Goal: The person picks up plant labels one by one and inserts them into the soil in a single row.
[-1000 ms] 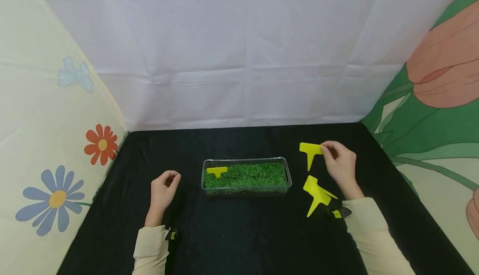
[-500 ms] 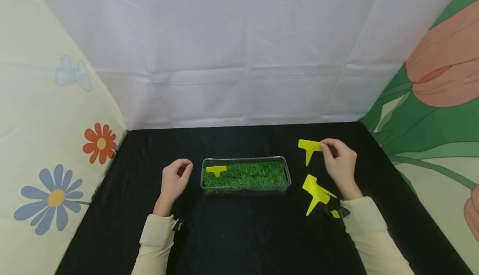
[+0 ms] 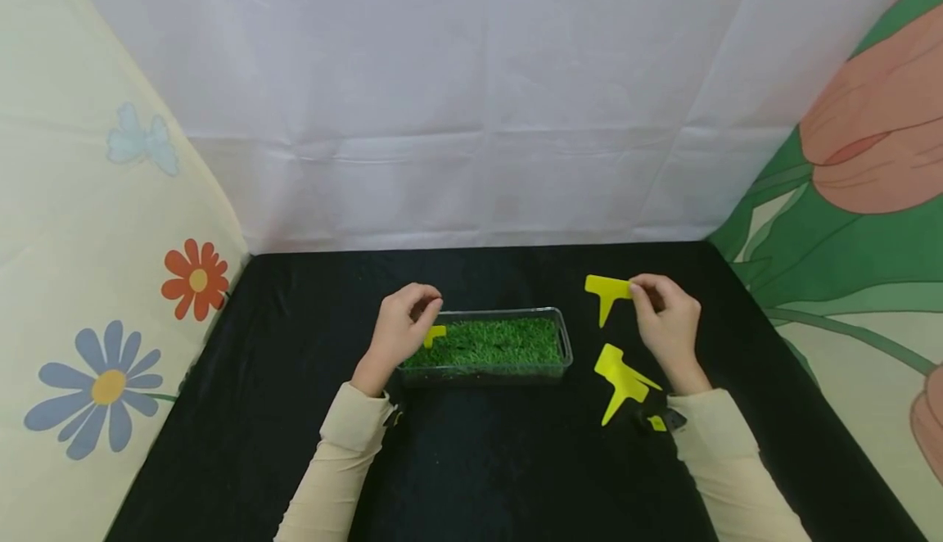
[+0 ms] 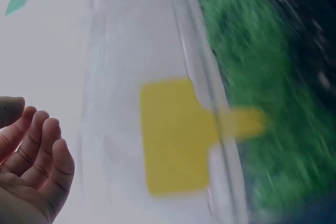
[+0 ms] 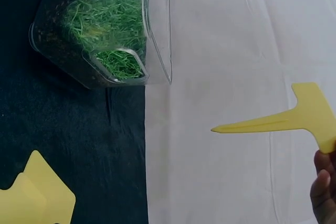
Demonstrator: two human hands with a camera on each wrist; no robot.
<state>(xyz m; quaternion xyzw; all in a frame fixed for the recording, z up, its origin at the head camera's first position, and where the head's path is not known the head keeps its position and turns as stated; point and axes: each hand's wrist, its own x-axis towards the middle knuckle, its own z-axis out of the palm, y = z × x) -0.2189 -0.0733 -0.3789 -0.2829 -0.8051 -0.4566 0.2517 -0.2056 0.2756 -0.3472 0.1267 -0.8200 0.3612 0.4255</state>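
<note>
My right hand [image 3: 669, 325] pinches one end of the head of a yellow T-shaped plant label [image 3: 606, 286], whose pointed stem hangs downward. In the right wrist view, that label [image 5: 310, 116] stands out to the right of the tray. My left hand [image 3: 400, 327], loosely curled with nothing in it, is over the left end of a clear plastic tray [image 3: 566, 347] filled with green grass [image 3: 508, 341]. Another yellow label [image 3: 438, 331] stands upright in the grass at that end, partly hidden by the hand; the left wrist view shows this label [image 4: 173, 137] large and blurred.
Several yellow labels [image 3: 623, 382] lie overlapping on the black cloth [image 3: 471, 460], right of the tray and nearer me than the held one. A white cloth [image 3: 471, 116] hangs behind. Flower-printed cloths [image 3: 109, 386] rise at both sides.
My left hand has moved right and away from me, from the cloth to over the tray's left end, covering part of the standing label. The right hand with its label has barely moved.
</note>
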